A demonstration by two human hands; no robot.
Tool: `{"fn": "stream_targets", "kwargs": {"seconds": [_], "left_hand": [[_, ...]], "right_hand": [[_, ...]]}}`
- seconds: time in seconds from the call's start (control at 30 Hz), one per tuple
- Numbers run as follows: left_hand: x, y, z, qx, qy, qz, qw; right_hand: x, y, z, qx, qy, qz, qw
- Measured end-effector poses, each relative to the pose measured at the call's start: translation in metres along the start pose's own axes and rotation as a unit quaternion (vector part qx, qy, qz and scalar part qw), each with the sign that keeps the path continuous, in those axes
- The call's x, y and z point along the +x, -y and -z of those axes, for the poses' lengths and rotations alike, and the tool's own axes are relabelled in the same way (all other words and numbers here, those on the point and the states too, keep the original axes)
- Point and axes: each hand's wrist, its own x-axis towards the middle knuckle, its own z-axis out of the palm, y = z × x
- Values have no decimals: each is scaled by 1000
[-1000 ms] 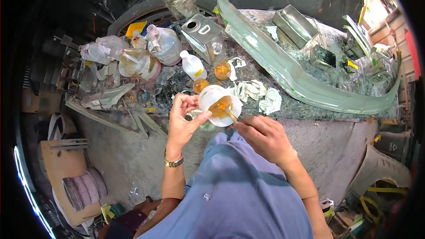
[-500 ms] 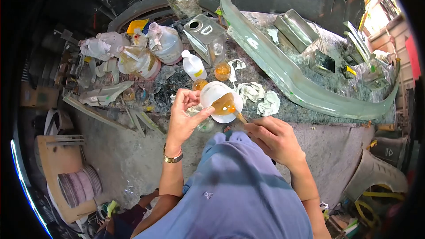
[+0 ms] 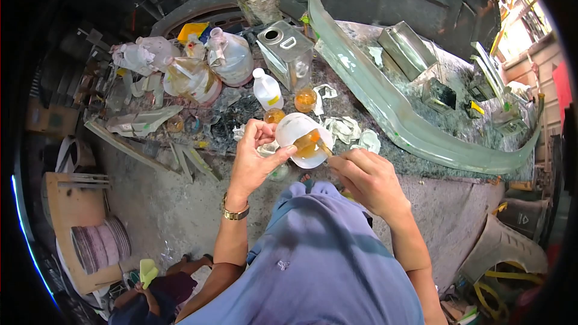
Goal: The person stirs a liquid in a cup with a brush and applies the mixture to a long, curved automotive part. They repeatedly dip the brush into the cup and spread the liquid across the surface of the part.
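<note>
My left hand [image 3: 257,155] grips the rim of a white plastic cup [image 3: 293,126], thumb on the near side, and holds it tilted toward me. Amber liquid [image 3: 306,145] lies inside the cup. Between the closed fingers of my right hand [image 3: 368,179] is the handle of a brush [image 3: 326,149]; its far end dips into the liquid, so the bristles are hard to see. Just beyond the cup stand a white bottle with a yellow label [image 3: 267,90] and two small containers of orange liquid, one of them a round jar [image 3: 305,100].
A long greenish molded panel [image 3: 385,111] curves across the workbench. Large plastic jugs [image 3: 230,60], a metal can [image 3: 286,54] and crumpled white cloths [image 3: 343,129] lie on it. At lower left, another person [image 3: 147,295] holds something yellow-green beside a wooden board [image 3: 78,204].
The brush has moved deeper into the cup, with my right hand shifting slightly left toward it. The cup is slightly more to the right. The other person at lower left shows more fully.
</note>
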Motion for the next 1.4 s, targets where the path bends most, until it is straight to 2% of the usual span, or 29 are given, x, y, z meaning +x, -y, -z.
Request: {"fn": "stream_targets", "kwargs": {"seconds": [0.13,0.33,0.63,0.83,0.9,1.03,1.13,1.2,1.27,1.4], "left_hand": [[-1,2,4,8,9,7,1000],[-1,2,0,23,12,12,1000],[0,4,-4,30,-2,3,1000],[2,8,-6,51,8,-8,999],[2,8,-5,54,7,-10,998],[1,9,-4,40,5,-9,999],[1,10,-3,37,9,0,999],[1,13,-2,31,14,10,999],[-1,18,-1,-11,21,46,999],[-6,19,-1,-68,35,63,995]], "right_hand": [[-12,6,12,-6,17,-21,1000],[-9,9,12,6,-27,-7,1000],[-25,12,17,-11,27,-14,999],[-17,10,13,25,-18,-16,999],[-18,7,10,15,31,-21,999],[-27,12,20,10,46,-34,998],[-26,12,23,35,-9,-20,999],[-24,8,19,74,-62,-40,995],[-24,6,15,98,-81,-59,990],[-25,9,12,159,-133,-95,974]]}}
